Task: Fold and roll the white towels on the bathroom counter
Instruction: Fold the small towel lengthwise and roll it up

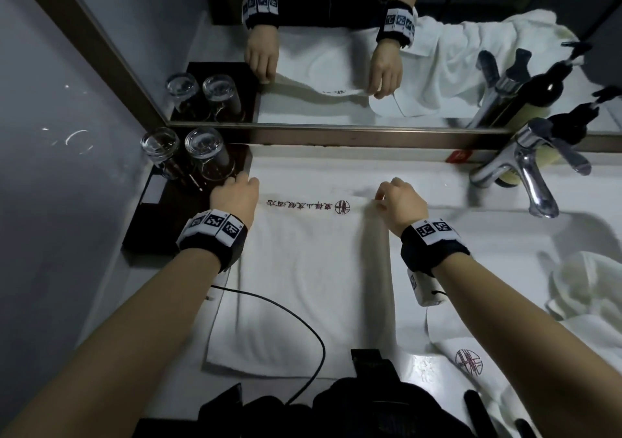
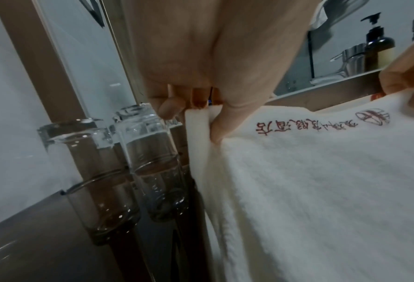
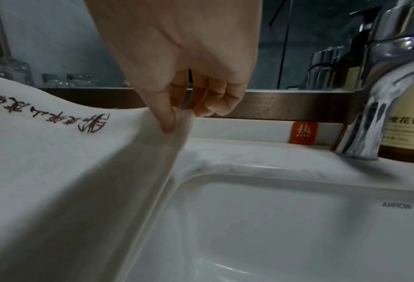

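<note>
A white towel with red embroidered lettering lies spread on the counter, its far edge lifted. My left hand pinches the towel's far left corner between thumb and fingers, beside the glasses. My right hand pinches the far right corner just above the basin's left rim. The lettering runs along the raised edge between both hands. A second white towel lies crumpled at the right, and a third with a red logo lies near the front right.
Two upturned glasses stand on a dark tray at the left. A chrome tap and a soap bottle stand right of the basin. A mirror backs the counter. A black cable crosses the towel's near part.
</note>
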A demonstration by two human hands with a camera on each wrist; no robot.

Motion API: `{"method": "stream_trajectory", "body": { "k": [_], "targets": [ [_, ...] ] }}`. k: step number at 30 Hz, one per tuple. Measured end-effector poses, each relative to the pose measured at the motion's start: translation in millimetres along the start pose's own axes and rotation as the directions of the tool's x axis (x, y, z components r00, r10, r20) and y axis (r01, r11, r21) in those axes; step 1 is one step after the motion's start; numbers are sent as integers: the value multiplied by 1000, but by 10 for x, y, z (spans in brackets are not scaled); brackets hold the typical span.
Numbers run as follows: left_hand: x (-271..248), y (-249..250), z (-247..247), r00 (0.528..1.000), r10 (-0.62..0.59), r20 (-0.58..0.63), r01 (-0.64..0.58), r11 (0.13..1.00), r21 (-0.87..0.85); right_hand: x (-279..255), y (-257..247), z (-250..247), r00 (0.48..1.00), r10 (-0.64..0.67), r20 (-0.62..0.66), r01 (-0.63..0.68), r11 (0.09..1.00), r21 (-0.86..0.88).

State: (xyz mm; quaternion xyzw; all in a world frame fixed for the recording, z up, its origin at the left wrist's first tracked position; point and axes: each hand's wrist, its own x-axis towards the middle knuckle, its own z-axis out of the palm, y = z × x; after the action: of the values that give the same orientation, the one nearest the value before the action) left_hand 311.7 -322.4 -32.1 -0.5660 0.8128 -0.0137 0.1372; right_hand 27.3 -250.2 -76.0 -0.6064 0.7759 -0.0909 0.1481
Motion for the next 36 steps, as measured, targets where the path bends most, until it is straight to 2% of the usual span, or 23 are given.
{"method": "stream_trajectory", "body": {
  "k": [4,8,11,15,20,27,31,33,36],
  "targets": [
    [-112,-28,-50,996,13,-90,-14,1000,-13,-109,-54,-101,997,35,-74,-28,995,95],
    [-337,-46,16,993,32,-116,-41,996,-80,-344,-97,-140,993,-5,-119,22,990,139],
    [-555,-89,97,992,24,-126,-49,979,-200,-589,-67,-127,986,-55,-157,80,984,160],
    [-878,-140,209,992,8,-123,-47,946,-320,-910,33,-63,988,-58,-145,89,973,215],
    [-1273,-142,356,993,27,-114,-60,953,-297,-1303,76,82,991,-85,-104,109,959,260],
    [-1810,-132,603,984,-50,-172,-13,937,-348,-1782,75,162,985,-116,-130,153,931,331],
    [-2020,-133,821,998,-18,-60,-1,952,-306,-2045,112,245,976,-215,-34,214,919,330],
    [-2100,-127,919,1000,-4,-10,1,962,-274,-2151,135,300,961,-268,75,231,919,318],
    [-2188,-105,1023,1000,-4,29,11,970,-241,-2274,145,392,925,-263,274,203,952,228]
  ]
}}
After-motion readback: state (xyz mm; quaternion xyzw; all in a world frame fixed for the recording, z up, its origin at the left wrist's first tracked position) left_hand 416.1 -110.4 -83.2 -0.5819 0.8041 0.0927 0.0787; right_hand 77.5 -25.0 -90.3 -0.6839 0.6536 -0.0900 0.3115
